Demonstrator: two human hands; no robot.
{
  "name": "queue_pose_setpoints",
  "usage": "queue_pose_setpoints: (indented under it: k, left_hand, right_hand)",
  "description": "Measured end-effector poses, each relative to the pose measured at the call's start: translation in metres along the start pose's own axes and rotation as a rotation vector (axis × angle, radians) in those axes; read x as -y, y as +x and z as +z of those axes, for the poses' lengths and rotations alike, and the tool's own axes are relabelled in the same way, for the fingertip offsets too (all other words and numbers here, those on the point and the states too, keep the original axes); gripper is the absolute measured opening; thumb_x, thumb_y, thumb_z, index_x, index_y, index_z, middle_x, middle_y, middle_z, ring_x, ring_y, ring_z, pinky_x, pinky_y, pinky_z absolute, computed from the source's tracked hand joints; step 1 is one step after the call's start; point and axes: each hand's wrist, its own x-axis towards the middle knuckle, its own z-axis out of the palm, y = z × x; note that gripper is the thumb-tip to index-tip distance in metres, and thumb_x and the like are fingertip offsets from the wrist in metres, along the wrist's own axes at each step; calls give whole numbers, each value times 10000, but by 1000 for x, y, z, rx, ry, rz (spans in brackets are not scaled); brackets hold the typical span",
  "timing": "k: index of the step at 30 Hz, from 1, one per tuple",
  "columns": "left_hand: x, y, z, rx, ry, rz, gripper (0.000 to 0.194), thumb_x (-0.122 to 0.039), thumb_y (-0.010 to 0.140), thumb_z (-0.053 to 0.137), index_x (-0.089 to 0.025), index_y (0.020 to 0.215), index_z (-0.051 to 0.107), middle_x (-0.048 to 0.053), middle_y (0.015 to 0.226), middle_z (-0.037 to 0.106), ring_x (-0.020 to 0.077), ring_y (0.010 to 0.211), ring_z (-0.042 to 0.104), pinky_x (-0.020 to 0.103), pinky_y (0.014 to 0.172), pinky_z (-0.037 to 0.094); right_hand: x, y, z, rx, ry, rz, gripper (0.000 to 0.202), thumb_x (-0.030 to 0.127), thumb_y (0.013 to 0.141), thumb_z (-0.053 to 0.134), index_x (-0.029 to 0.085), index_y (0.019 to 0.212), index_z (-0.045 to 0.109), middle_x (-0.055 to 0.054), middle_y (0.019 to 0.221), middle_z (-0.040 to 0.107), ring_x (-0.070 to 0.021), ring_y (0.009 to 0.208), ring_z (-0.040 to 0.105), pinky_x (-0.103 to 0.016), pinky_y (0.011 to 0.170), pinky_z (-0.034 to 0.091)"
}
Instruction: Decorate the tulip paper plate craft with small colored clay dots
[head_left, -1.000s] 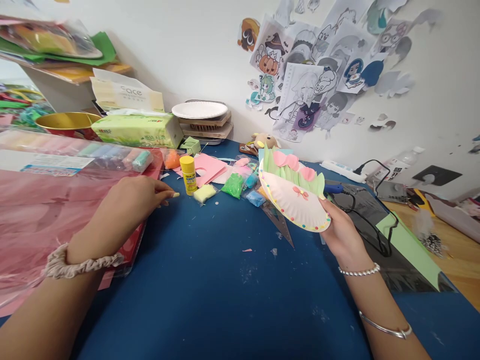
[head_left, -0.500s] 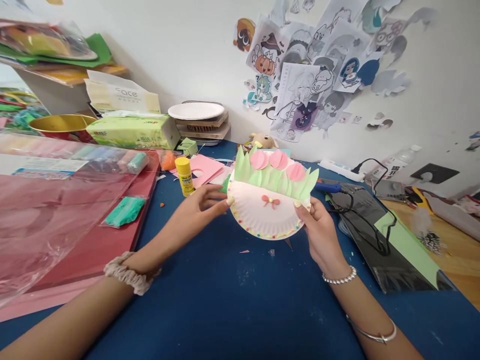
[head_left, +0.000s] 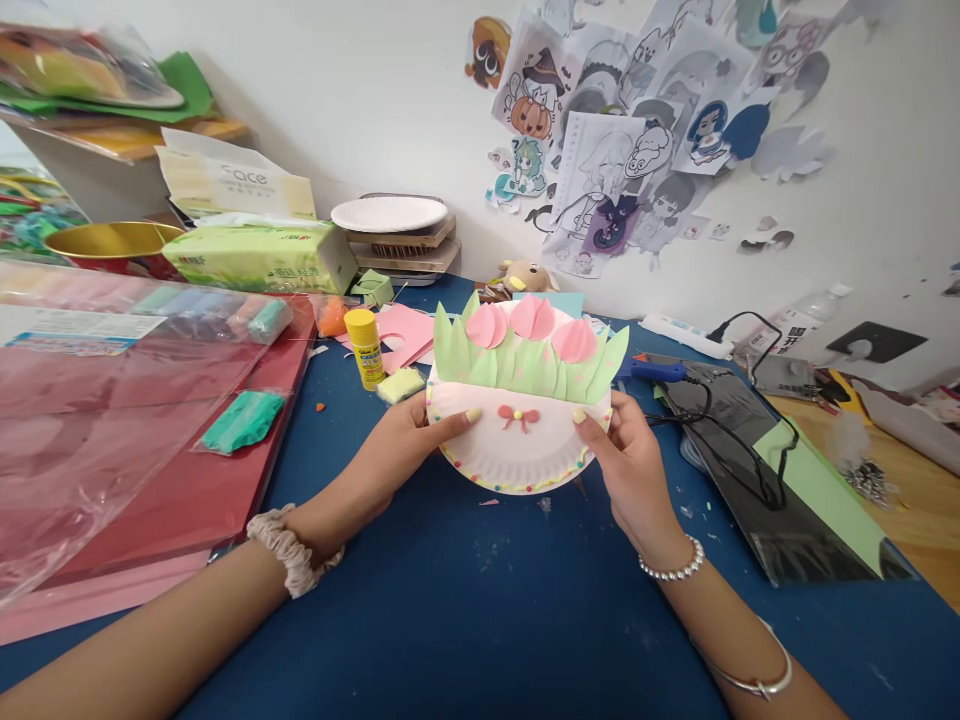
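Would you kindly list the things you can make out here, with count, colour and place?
Craft: one, pale with green and pink, centre
Glue stick: one, yellow, left of the craft
Board: one, red, left side
Packet: one, teal, on the board
Tissue pack: one, green, back left
Bowl: one, gold inside, far left
Plate: one, white, back, left of middle
Plush toy: one, beige, back middle
Drawings: several, mostly black and white, on the wall
Tool: one, blue, right of the craft
Power strip: one, white, back right
Bottle: one, whitish, back right
Table: one, blue, beneath
Left hand: one, beige wristband, on the craft's left
Right hand: one, silver beads at wrist, on the craft's right
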Motion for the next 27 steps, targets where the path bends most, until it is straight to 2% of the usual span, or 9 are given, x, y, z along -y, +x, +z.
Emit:
queue_pose_setpoints:
  k: [9,16,21,27]
  left_hand:
    - [2,-2,1,10,-17,34,326,-366,713,650,-192,987,620,35,960,709,212,907,634,272,751,514]
    - [4,-1,1,-69,54,60,350,-381,649,702,-204,944,635,22,937,714,235,907,633,282,732,521]
    - [3,-1,1,-74,67,76,317,-401,657,688,-208,907,654,15,839,726,242,892,637,299,752,518]
    - [3,0,1,-60,65,71,269,-389,654,693,-210,852,666,14,866,722,246,903,630,304,766,515]
  right_hand:
    - [0,0,-1,13,2,-7,287,365,723,642,236,942,509,-31,914,645,-190,843,605,-283,690,490]
    - [-1,-1,-2,42,-24,-23,266,351,744,627,249,957,504,-24,936,648,-183,854,610,-269,684,491]
    - [-1,-1,-2,43,-43,-37,258,347,743,628,252,948,504,-23,955,654,-179,849,612,-261,675,483]
    - [-2,-1,-2,45,-42,-38,256,345,746,625,247,949,504,-25,975,652,-177,857,613,-257,678,486]
